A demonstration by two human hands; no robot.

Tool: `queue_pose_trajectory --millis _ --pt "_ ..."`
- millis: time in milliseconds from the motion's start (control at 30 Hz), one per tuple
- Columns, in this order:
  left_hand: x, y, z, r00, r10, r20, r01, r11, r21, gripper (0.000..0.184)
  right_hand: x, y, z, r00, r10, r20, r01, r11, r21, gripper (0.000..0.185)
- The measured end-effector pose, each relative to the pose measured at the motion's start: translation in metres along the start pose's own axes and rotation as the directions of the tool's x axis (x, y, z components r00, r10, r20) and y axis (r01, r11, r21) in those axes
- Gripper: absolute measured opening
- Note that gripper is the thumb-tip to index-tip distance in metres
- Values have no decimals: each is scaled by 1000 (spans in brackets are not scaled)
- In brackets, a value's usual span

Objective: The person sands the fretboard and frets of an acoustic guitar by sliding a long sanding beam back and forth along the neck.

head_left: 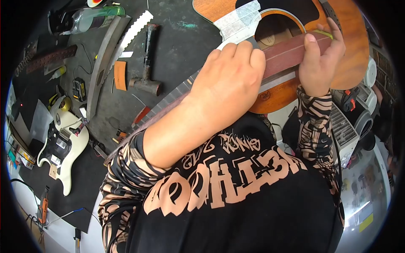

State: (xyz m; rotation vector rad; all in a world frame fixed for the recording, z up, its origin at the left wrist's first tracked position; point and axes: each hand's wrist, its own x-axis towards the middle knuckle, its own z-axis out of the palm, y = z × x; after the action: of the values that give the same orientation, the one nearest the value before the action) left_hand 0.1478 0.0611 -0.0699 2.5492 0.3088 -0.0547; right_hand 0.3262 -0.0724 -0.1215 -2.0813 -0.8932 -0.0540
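Note:
My right hand (320, 61) grips the far end of a long sanding beam (284, 57) faced with reddish-brown sandpaper, thumb on the near face and fingers round the end. Closed in a fist, my left hand (232, 78) holds the beam farther along and hides part of it. The beam lies over the neck and body of an acoustic guitar (350, 55), across the edge of its soundhole (274, 27). Pale masking tape (238, 21) covers the top beside the soundhole. Part of the fretboard (181, 88) shows past my left forearm.
On the dark bench lie a hammer-like tool (147, 63), a curved metal bar (103, 63), a notched white straightedge (135, 31) and a tan block (120, 76). A white electric guitar body (69, 156) is at left. A green bottle (90, 19) lies top left.

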Motion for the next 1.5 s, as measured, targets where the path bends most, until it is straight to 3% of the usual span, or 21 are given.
queue_pose_trajectory --millis 67,100,133,200,367,533,667,733,767,800,867,900,933,1000,1167,1333,1400,1500 --pt "-6 -2 -1 1000 -11 -10 11 1000 2 38 -2 -5 2 999 40 -17 -40 999 -20 54" --pt "-13 -4 -3 1000 -29 1 29 1000 3 38 -9 -15 6 993 118 3 -118 991 70 56" --pt "-22 -6 -5 999 -45 12 45 999 3 39 -17 -23 11 993 115 5 -115 991 71 56" --pt "-51 -14 -10 997 -67 34 67 998 19 40 -38 -39 20 996 -57 70 55 998 36 66" --pt "-115 -33 -20 988 -115 107 110 993 49 48 -84 -89 46 997 6 74 -14 993 115 72" --pt "-121 -35 -22 980 -142 136 131 987 88 49 -91 -91 48 997 -2 73 -8 990 143 75" --pt "-128 -23 -21 972 -230 53 218 960 174 55 -87 -86 44 994 -46 103 31 989 144 75" --pt "-134 -8 -17 929 -364 -66 368 890 268 63 -83 -80 39 980 -166 112 165 986 18 76" --pt "-139 -1 -10 875 -461 -148 484 837 256 64 -80 -80 41 990 -142 26 140 988 68 59" --pt "-144 2 1 857 -490 -161 516 821 245 64 -74 -83 35 985 -164 51 159 984 87 59" --pt "-153 6 21 759 -471 -450 610 756 238 58 -62 -92 18 875 -355 329 442 864 -241 34" --pt "-157 8 25 724 -491 -483 651 718 245 53 -62 -91 23 864 -385 323 459 867 -195 16" --pt "-163 5 27 705 -505 -499 670 705 234 53 -57 -90 24 851 -408 330 481 858 -180 16" --pt "-183 -6 32 707 -449 -546 665 685 298 52 -52 -93 23 809 -381 448 484 864 -140 14" --pt "-198 -21 26 768 -452 -453 600 755 265 52 -52 -84 28 792 -439 424 512 856 -71 12" --pt "-143 -3 11 857 -375 -353 458 869 188 57 -52 -84 28 814 -437 383 490 870 -49 11" --pt "-128 -1 13 880 -433 -197 474 827 303 55 -45 -79 26 816 -446 368 488 872 -27 11" --pt "-96 5 11 894 -382 -234 437 860 264 51 -21 -61 17 804 -473 360 515 857 -25 12"
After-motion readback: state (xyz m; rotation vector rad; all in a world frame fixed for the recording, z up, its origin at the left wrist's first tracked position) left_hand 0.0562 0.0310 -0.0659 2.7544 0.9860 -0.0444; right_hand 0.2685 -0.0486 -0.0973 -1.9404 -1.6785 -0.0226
